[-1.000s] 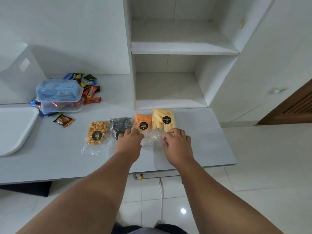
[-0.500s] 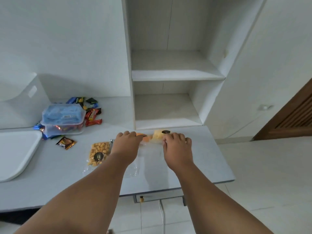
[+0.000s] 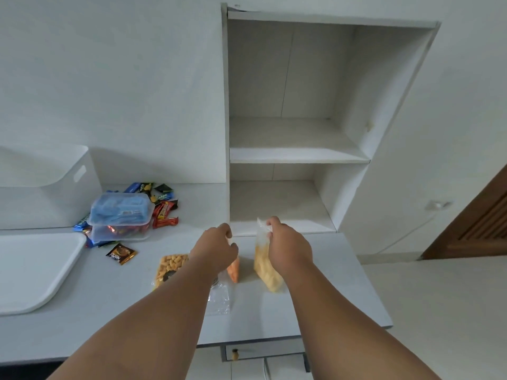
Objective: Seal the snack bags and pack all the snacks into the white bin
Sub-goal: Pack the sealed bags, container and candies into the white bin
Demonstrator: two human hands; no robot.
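My right hand (image 3: pixel 288 244) pinches the clear top of a bag of yellow snacks (image 3: pixel 266 264) and holds it upright above the grey table (image 3: pixel 115 297). My left hand (image 3: pixel 216 249) pinches the top of a bag of orange snacks (image 3: pixel 233 270), which hangs just left of the yellow one. A bag of peanuts (image 3: pixel 170 268) lies flat on the table beside my left forearm. My left arm hides most of another clear bag (image 3: pixel 219 297). The white bin (image 3: pixel 41 185) stands at the far left against the wall.
A white lid (image 3: pixel 30 270) lies at the left. A clear tub with a blue lid (image 3: pixel 120 215) sits among several wrapped candies (image 3: pixel 164 212), and a brown sachet (image 3: pixel 120 253) lies in front. Open shelves (image 3: pixel 290 154) rise behind the table. A wooden door (image 3: pixel 477 226) is at the right.
Both hands have lifted from the table, each raising a bag by its top edge: orange in the left, yellow in the right. The camera has tilted upward.
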